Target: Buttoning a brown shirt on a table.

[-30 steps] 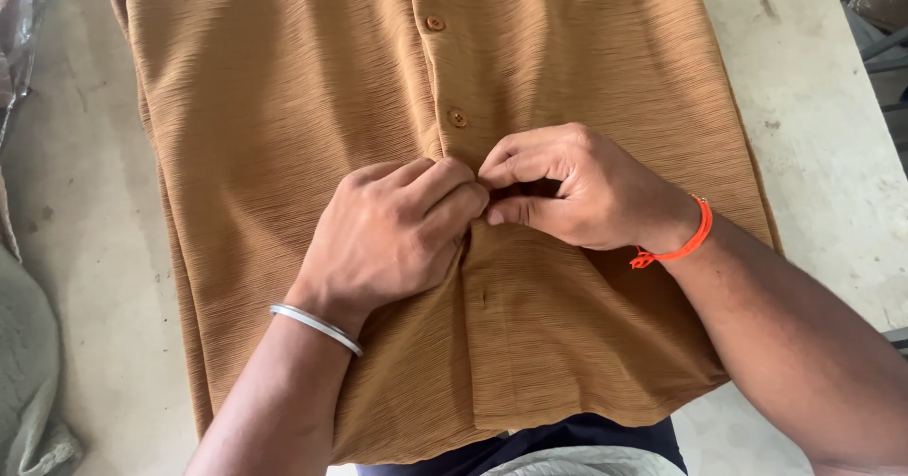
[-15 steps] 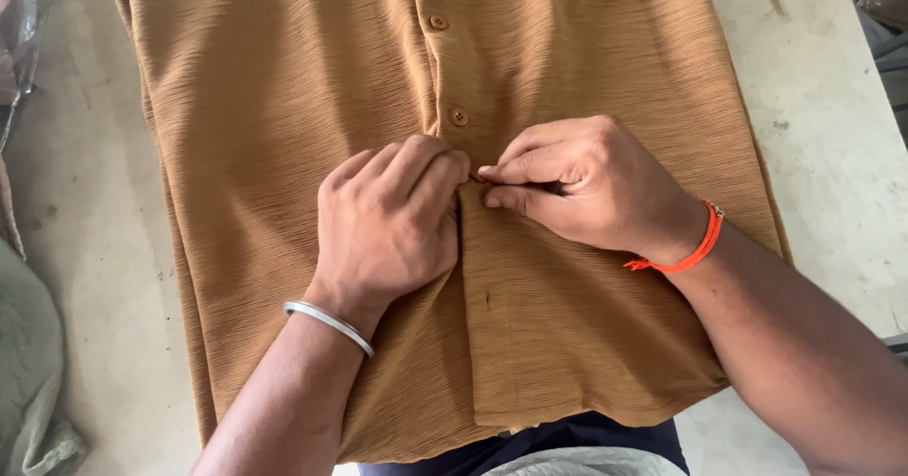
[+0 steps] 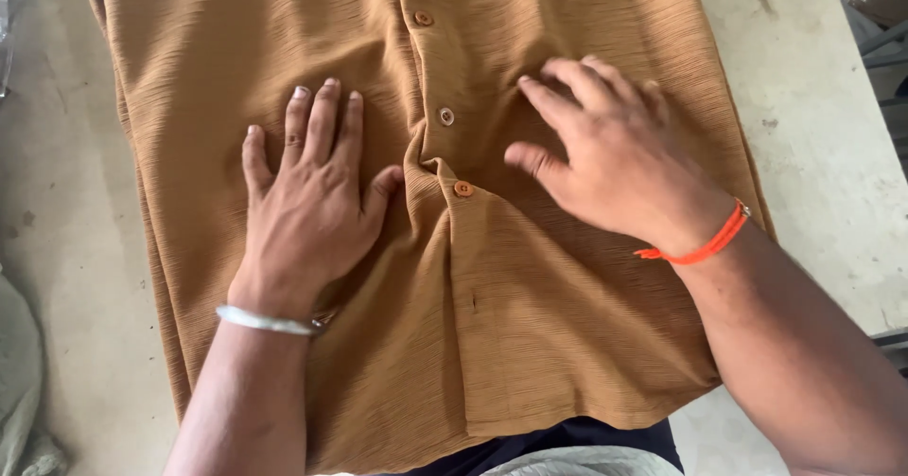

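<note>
Left hand [image 3: 307,202]: flat, fingers spread, palm down on shirt [image 3: 236,79], gripping nothing. Right hand [image 3: 610,155]: same, open on the other front panel. Shirt: tan, face up on table [image 3: 813,136]. Placket: three buttons [image 3: 463,189] visibly fastened; lower slit open, fabric puckered at lowest button. Smoothing unfinished, by appearance.

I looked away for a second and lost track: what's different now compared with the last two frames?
Both hands let go of the button placket they were pinching together at the shirt's middle. The left hand moved out to the left and the right hand out to the right and up, both now flat, palms down, fingers spread on the brown shirt. The lowest button is now uncovered. The shirt lies where it was on the table.
</note>
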